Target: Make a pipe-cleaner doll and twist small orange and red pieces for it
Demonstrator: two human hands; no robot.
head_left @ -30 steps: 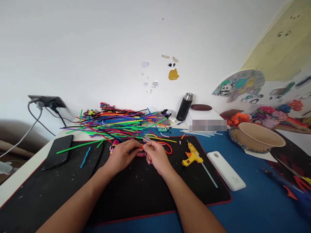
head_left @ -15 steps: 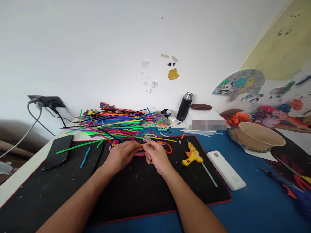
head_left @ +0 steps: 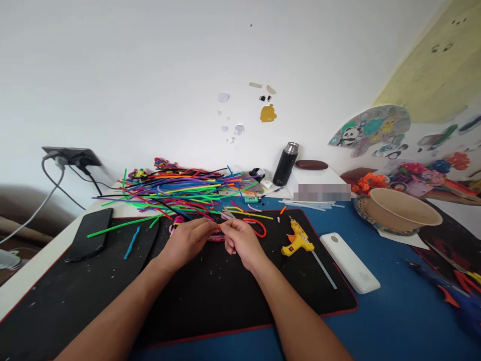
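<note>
Over the black mat, my left hand point(head_left: 190, 240) and my right hand point(head_left: 240, 240) meet fingertip to fingertip. Both pinch a small orange piece point(head_left: 220, 227), which looks like a bit of pipe cleaner; the fingers hide most of it. Scissors with orange-red handles point(head_left: 262, 230) lie just behind my right hand, partly covered by it. A pink object point(head_left: 217, 238) shows beneath the fingers, its kind unclear. Beside my left hand is a small pink and yellow item point(head_left: 175, 223). A large heap of coloured pipe cleaners point(head_left: 180, 188) spreads out behind the hands.
A yellow glue gun point(head_left: 298, 240) with its glue stick lies right on the mat point(head_left: 210, 306). Farther right are a white power bank point(head_left: 349, 263) and a beige bowl point(head_left: 404, 210). A black flask point(head_left: 286, 164) stands behind. A phone point(head_left: 90, 233) and a twisted blue piece point(head_left: 131, 243) lie left.
Both hands keep the same pinch on the orange piece, with hardly any movement. The view has shifted very slightly.
</note>
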